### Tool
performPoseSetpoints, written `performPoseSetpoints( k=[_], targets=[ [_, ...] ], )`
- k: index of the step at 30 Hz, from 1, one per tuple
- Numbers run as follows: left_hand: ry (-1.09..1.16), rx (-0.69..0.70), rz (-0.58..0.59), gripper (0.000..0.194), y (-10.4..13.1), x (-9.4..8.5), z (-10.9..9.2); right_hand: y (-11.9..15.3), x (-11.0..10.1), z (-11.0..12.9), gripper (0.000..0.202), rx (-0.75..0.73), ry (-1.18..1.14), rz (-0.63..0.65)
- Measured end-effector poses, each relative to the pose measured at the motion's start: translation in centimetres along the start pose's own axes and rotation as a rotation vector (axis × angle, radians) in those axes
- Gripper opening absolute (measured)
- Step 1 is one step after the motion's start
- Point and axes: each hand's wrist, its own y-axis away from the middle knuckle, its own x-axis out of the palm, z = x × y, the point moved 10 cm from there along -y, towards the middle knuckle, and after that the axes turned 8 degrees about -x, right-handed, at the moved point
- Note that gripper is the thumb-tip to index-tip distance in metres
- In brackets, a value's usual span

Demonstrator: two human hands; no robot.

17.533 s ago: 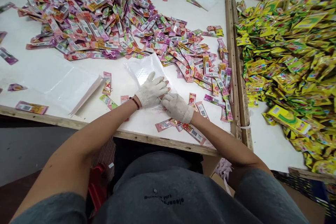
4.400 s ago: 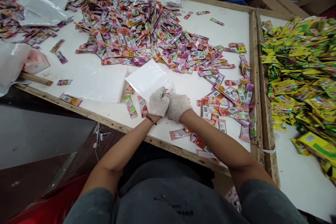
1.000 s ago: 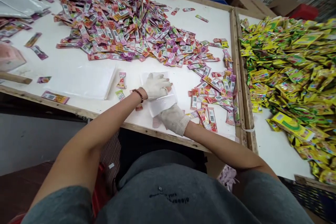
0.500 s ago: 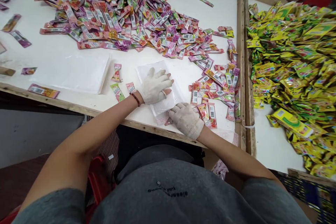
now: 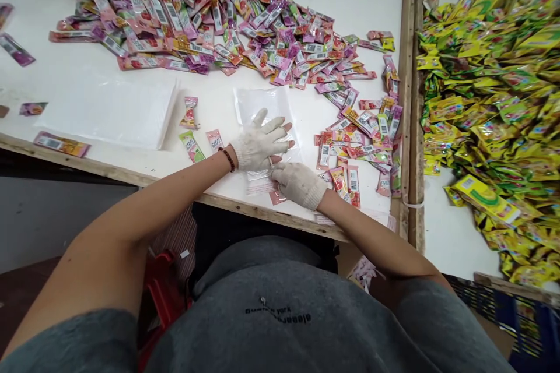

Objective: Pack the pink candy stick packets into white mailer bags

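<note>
A clear plastic bag (image 5: 262, 101) lies flat on the white table in front of me. My left hand (image 5: 261, 143), in a white glove with bare fingertips, rests on the bag with its fingers spread. Against its thumb side, at the bag's lower part, is my right hand (image 5: 299, 184), also gloved, with its fingers curled together; what they hold, if anything, is hidden. Just below my right fingers lies a pink packet (image 5: 277, 197). To the left of my left hand are a pink packet (image 5: 214, 140) and a green and pink packet (image 5: 191, 147).
A large heap of small colourful packets (image 5: 196, 23) spreads across the back of the table. A stack of clear bags (image 5: 109, 111) lies at left. Wooden edging (image 5: 409, 99) divides off a pile of yellow packets (image 5: 494, 99) at right.
My right hand has moved up and left, closer to my left hand, and its fingers have curled in. The left hand stays spread on the bag. The camera view has shifted slightly.
</note>
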Motion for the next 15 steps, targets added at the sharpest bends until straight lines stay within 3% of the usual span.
performPoseSetpoints(
  k=[6, 9, 15],
  targets=[
    [0.105, -0.078, 0.023, 0.05, 1.7, 0.0, 0.6, -1.1, 0.1, 0.4, 0.029, -0.014, 0.04, -0.011],
    [0.172, -0.12, 0.053, 0.051, 1.8, -0.3, 0.9, -1.0, 0.4, 1.0, 0.027, -0.086, 0.059, -0.038],
    [0.179, -0.165, 0.086, 0.044, 1.4, -0.7, 1.3, -1.2, -0.1, 1.0, 0.026, -0.068, 0.044, -0.163]
  ],
)
